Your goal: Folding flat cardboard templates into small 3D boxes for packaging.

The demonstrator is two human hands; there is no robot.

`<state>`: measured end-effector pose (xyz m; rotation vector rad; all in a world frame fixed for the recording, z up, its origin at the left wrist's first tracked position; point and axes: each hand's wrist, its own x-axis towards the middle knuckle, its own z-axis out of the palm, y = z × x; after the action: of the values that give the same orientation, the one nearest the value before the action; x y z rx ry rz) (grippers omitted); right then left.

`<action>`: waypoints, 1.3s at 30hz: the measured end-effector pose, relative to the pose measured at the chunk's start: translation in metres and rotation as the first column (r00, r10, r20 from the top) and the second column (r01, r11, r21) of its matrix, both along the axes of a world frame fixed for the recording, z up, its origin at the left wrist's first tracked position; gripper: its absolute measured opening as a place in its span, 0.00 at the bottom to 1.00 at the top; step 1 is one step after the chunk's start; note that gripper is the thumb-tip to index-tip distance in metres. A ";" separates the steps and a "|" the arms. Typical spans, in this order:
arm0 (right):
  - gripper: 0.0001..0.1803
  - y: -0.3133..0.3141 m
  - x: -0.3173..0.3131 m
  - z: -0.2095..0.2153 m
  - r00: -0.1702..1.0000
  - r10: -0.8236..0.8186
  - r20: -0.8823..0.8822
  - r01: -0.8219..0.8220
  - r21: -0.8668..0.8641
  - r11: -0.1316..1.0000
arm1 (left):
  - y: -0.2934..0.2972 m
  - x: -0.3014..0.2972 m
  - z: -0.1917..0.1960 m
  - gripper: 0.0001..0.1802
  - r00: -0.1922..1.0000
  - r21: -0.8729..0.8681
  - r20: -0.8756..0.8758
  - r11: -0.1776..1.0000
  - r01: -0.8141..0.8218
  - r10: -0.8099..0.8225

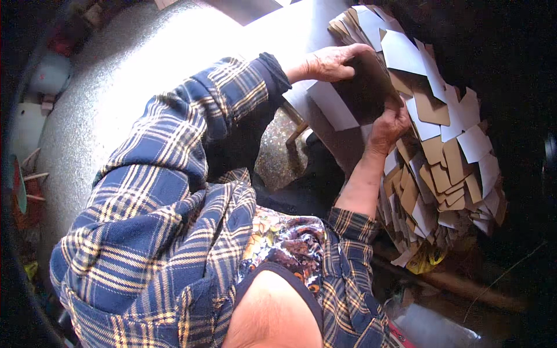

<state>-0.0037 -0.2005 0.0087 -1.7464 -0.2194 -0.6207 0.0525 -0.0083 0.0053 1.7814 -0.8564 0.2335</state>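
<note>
While both hands are pinching the card [362, 93], left hand [332, 62] topside, right hand [390, 124] beneath, I'm judging it light, stiff, best gripped by its edges.

Matt brown and white paperboard pieces [447, 151] heaped at right; speckled, rough stone-like floor [116, 104] upper left; soft plaid cloth sleeve [191, 133].

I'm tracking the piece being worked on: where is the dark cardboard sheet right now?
In the head view, upper right of centre, the dark cardboard sheet is held between the left hand and right hand, beside the heap of cardboard pieces.
</note>
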 end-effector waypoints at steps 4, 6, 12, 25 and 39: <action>0.16 -0.010 0.005 -0.013 0.992 -0.049 0.115 0.042 0.063 0.997 | -0.010 0.003 0.001 0.24 0.961 -0.018 0.242 0.991 -0.133 0.134; 0.19 -0.009 0.005 -0.010 0.999 0.012 0.034 -0.012 -0.011 1.000 | -0.009 0.011 -0.003 0.22 0.951 0.026 0.272 0.987 -0.159 0.146; 0.39 -0.012 0.003 -0.016 0.994 -0.046 0.103 0.033 0.120 0.992 | 0.001 0.013 0.003 0.17 0.894 0.046 0.239 0.915 -0.400 0.379; 0.41 0.007 0.005 -0.090 0.994 -0.034 -0.100 0.040 0.059 0.997 | 0.036 0.019 0.033 0.15 0.832 0.450 0.169 0.710 -0.542 0.528; 0.33 0.010 -0.003 -0.103 0.997 0.003 -0.079 -0.012 -0.119 0.993 | 0.426 -0.302 -0.145 0.23 0.254 0.698 -0.407 0.478 -0.534 0.877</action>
<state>-0.0067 -0.1905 -0.0946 -1.8810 -0.2123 -0.5417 -0.2495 0.4181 -0.1398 2.3193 0.6945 -0.1291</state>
